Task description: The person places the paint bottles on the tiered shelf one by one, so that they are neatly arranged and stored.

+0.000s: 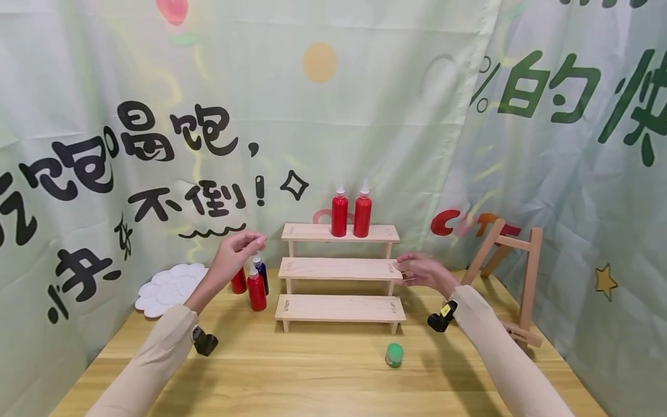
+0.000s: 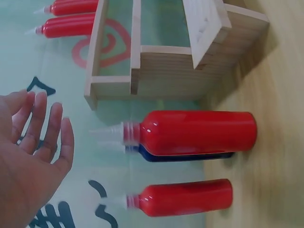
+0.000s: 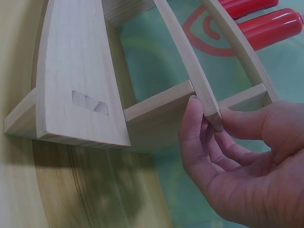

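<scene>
A three-tier wooden display rack stands on the table. On its top tier are a red squeeze bottle and another red squeeze bottle, both upright. My right hand pinches the right end of the middle board between thumb and fingers. To the rack's left, my left hand hovers with loosely bent fingers and holds nothing. Below it stand a near red bottle, a second red bottle and a dark blue bottle, partly hidden in the left wrist view.
A white flower-shaped palette leans at the back left. A small green-lidded jar sits in front of the rack's right side. At the right stands a wooden easel. Printed cloth hangs behind the table.
</scene>
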Demonstrator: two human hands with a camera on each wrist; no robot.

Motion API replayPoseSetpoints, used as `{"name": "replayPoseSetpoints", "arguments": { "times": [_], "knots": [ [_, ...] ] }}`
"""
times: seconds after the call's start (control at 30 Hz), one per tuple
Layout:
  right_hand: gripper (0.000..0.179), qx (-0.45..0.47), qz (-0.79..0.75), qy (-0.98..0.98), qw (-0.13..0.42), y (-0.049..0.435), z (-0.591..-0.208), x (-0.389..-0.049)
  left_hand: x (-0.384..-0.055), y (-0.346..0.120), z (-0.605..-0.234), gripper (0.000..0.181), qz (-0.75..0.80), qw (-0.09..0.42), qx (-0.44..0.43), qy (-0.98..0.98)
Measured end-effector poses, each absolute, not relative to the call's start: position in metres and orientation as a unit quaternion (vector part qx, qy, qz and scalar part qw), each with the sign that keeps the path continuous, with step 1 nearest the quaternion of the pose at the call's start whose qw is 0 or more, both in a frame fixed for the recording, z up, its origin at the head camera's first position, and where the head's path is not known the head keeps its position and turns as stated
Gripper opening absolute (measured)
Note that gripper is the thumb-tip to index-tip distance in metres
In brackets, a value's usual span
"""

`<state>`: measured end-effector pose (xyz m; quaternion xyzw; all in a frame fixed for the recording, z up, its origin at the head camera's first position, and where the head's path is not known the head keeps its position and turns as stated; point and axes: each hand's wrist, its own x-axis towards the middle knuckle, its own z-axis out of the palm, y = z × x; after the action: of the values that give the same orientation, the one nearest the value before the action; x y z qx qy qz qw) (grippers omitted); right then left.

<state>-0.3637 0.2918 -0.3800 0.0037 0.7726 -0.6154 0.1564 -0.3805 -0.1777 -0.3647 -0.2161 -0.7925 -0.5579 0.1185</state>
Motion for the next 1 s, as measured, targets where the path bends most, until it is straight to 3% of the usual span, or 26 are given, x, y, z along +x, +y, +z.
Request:
{"name": "replayPoseSetpoints", "arguments": {
  "times": [0.43,1.0],
  "knots": [
    [0.035,0.01,-0.625,0.761,0.173,0.293,-0.381,-0.367,-0.375,-0.21,-0.392,0.041,-0.544,0.119,-0.157,-0.816],
    [0.034,0.014,-0.639,0.749,0.174,0.292,-0.383,-0.368,-0.382,-0.211,-0.427,0.038,-0.547,0.092,-0.162,-0.816]
  ]
}}
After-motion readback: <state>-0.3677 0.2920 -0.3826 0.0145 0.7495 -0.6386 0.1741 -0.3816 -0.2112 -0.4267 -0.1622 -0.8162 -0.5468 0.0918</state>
